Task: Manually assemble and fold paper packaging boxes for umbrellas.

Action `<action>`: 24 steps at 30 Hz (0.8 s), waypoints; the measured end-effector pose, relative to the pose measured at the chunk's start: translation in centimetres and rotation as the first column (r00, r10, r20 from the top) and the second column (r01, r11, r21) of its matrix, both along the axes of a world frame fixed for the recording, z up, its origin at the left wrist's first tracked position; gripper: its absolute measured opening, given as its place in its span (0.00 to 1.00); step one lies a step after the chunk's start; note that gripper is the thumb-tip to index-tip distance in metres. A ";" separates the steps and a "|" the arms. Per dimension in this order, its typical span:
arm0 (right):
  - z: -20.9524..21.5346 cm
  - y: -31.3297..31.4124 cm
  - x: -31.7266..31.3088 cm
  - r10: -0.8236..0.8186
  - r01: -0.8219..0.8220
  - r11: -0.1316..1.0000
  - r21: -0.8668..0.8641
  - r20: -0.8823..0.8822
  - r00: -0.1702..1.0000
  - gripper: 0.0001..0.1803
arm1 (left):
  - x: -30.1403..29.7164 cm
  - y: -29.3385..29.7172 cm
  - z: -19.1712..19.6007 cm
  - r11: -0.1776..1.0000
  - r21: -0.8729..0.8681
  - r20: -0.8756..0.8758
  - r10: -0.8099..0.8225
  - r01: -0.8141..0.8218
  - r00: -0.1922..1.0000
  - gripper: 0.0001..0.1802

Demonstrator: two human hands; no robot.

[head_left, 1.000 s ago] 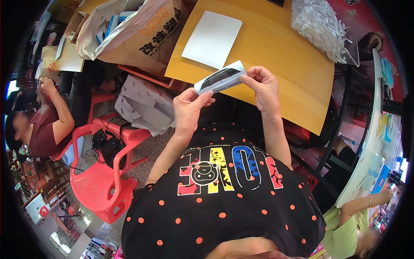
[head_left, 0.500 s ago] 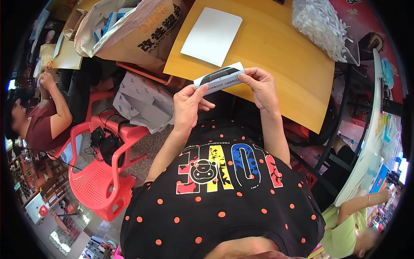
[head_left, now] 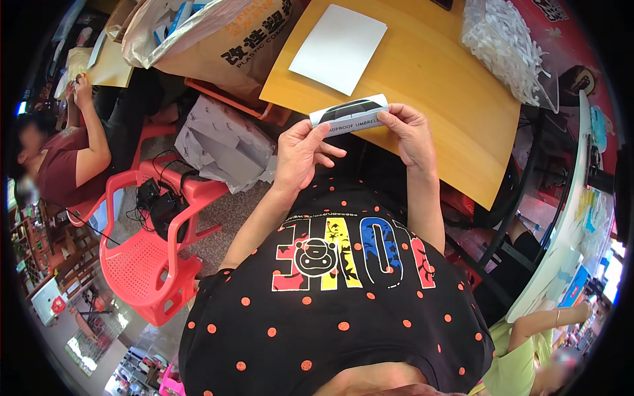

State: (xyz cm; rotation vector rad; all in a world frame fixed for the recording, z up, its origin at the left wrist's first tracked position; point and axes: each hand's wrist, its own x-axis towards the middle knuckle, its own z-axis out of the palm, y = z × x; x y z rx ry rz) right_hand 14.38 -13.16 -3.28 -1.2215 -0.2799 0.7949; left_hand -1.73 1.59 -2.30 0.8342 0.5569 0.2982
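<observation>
Between my two hands is a small curved piece of printed paper (head_left: pixel 350 117), white with a black picture along its top and a line of lettering below. My left hand (head_left: pixel 298 153) pinches its left end between thumb and index finger, while the other fingers curl loosely beneath. At its right end, my right hand (head_left: pixel 413 137) grips with the thumb in front and the fingers behind. The paper is raised over the near edge of a yellow wooden table (head_left: pixel 422 86). Farther back on that table lies a stack of blank white sheets (head_left: pixel 340 49).
A clear bin of white paper strips (head_left: pixel 505 49) stands at the table's far right. Left of the table are a large printed sack (head_left: pixel 205 46), a grey-white bag (head_left: pixel 221 142) and a red plastic chair (head_left: pixel 142 257) holding black cables. Other people sit left and lower right.
Both hands and the paper appear slightly farther right in the view, as does the table. The grip on the paper looks the same.
</observation>
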 end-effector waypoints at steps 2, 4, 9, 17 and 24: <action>0.0 0.0 -0.1 0.006 -0.006 1.000 0.008 -0.006 1.000 0.07 | 0.1 0.0 -0.1 0.997 -0.083 0.024 -0.003 0.005 1.000 0.15; 0.2 0.1 -0.2 -0.007 0.007 1.000 -0.001 -0.011 1.000 0.07 | 0.3 -0.2 0.0 0.982 -0.189 0.058 -0.001 0.012 0.998 0.17; 0.2 0.1 -0.3 -0.008 0.008 1.000 -0.010 -0.007 1.000 0.07 | 0.5 -0.3 -0.2 0.972 -0.213 0.074 -0.085 0.099 0.994 0.17; 0.3 0.2 -0.5 -0.004 0.004 1.000 -0.010 -0.002 1.000 0.08 | 0.7 -0.3 -0.4 0.984 -0.173 0.050 -0.041 0.049 0.998 0.15; 0.4 0.5 -0.4 0.006 -0.006 1.000 -0.021 0.010 1.000 0.07 | 0.6 -0.1 -1.0 0.978 -0.196 0.093 -0.059 0.076 0.994 0.17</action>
